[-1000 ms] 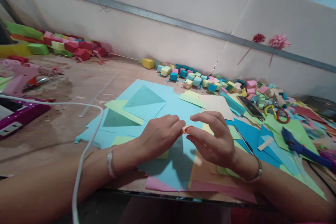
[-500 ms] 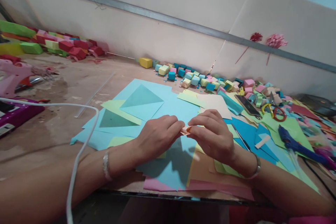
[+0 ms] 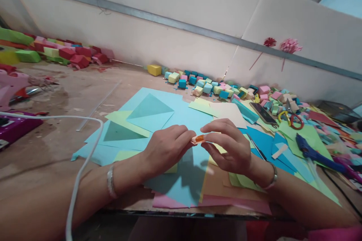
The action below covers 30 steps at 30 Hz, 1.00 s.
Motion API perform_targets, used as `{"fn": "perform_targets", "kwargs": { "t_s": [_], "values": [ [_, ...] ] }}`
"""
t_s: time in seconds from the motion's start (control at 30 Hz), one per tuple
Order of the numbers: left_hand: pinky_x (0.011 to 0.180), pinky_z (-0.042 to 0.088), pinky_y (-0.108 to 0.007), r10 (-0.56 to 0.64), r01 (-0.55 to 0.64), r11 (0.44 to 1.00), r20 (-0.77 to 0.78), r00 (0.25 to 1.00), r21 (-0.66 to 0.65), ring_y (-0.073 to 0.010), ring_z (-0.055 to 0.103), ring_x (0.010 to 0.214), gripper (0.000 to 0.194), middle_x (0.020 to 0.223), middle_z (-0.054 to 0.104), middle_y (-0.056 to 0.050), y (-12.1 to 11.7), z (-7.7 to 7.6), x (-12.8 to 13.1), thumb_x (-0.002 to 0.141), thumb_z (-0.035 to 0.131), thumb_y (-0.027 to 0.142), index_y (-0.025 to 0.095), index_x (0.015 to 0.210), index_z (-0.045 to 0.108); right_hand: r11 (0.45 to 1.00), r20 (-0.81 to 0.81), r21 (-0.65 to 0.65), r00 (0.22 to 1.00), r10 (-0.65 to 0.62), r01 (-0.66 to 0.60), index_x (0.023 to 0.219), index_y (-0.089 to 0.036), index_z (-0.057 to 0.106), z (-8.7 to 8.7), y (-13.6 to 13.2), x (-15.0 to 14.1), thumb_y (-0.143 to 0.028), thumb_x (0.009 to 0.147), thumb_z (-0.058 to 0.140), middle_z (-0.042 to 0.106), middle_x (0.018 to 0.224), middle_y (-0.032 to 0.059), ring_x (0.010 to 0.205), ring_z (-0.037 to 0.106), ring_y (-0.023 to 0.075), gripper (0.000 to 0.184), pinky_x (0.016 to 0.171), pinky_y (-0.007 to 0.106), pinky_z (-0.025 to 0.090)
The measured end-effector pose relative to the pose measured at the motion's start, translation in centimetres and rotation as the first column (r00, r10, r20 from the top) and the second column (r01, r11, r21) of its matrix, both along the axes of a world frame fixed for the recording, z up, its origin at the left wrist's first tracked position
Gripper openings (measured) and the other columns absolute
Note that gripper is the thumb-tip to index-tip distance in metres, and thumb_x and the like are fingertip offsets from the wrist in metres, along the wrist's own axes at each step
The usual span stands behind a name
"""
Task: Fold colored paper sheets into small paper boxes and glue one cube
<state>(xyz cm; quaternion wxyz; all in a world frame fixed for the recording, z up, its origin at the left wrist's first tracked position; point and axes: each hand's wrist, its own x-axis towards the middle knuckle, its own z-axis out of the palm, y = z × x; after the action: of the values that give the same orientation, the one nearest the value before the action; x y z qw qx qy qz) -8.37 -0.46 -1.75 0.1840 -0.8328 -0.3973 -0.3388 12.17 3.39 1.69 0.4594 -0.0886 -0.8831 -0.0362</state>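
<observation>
A small folded piece of peach paper (image 3: 199,139) with an orange inside face is held up over the sheets. My left hand (image 3: 166,148) is closed on its left end, with the fingers hiding much of it. At the other end, the thumb and a fingertip of my right hand (image 3: 230,147) touch the paper's edge, while the upper finger arches away. Below both hands lie overlapping light blue sheets (image 3: 181,101), and an orange-tan sheet (image 3: 216,186) is under my right hand.
Paper cubes (image 3: 207,88) line the wall. On the right are scissors (image 3: 290,118), a phone (image 3: 264,114), a pen (image 3: 256,147) and a blue glue gun (image 3: 313,150). Leftward lie a pink glue gun (image 3: 11,86), a clear strip (image 3: 98,105) and a white cable (image 3: 85,162).
My right thumb and fingers drew together on the paper's end, then spread somewhat. More of the orange inside face shows now. The camera view has shifted slightly.
</observation>
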Motion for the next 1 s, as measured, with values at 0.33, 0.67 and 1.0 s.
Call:
{"fn": "perform_targets", "kwargs": {
  "t_s": [0.33,0.67,1.0],
  "values": [
    [0.054,0.040,-0.023,0.005,-0.005,1.000,-0.031,1.000,-0.024,-0.0134,0.057,0.065,0.023,0.073,0.062,-0.001,0.0,-0.1,0.0,0.099,0.044,0.028,0.018,0.090,0.062,0.992,0.047,0.112,0.997,-0.068,0.062,0.086,-0.020,0.061,-0.8,0.7,-0.1,-0.019,0.088,0.063,0.070,0.088,0.0047,0.081,0.061,0.0160,0.003,0.072,0.032,0.048],
    [0.054,0.039,-0.023,0.000,0.000,0.997,-0.001,1.000,-0.083,-0.0133,0.056,0.066,0.024,0.074,0.060,-0.001,-0.1,-0.1,0.2,0.098,0.043,0.026,0.019,0.092,0.064,0.999,0.058,0.030,0.997,-0.043,0.041,0.082,-0.021,0.059,-0.7,0.3,-0.2,-0.008,0.087,0.058,0.069,0.080,0.0024,0.073,0.060,0.0133,0.014,0.068,0.030,0.047],
    [0.066,0.048,-0.025,-0.195,0.196,0.980,0.237,0.952,0.020,-0.0134,0.056,0.074,0.005,0.082,0.062,-0.003,-0.7,0.8,0.3,0.091,0.059,0.021,0.018,0.094,0.057,0.998,0.042,0.049,0.999,-0.034,0.032,0.081,-0.019,0.057,-1.1,0.2,-0.2,-0.005,0.085,0.056,0.068,0.079,0.0049,0.073,0.058,0.0153,0.015,0.067,0.032,0.046]
  ]
}}
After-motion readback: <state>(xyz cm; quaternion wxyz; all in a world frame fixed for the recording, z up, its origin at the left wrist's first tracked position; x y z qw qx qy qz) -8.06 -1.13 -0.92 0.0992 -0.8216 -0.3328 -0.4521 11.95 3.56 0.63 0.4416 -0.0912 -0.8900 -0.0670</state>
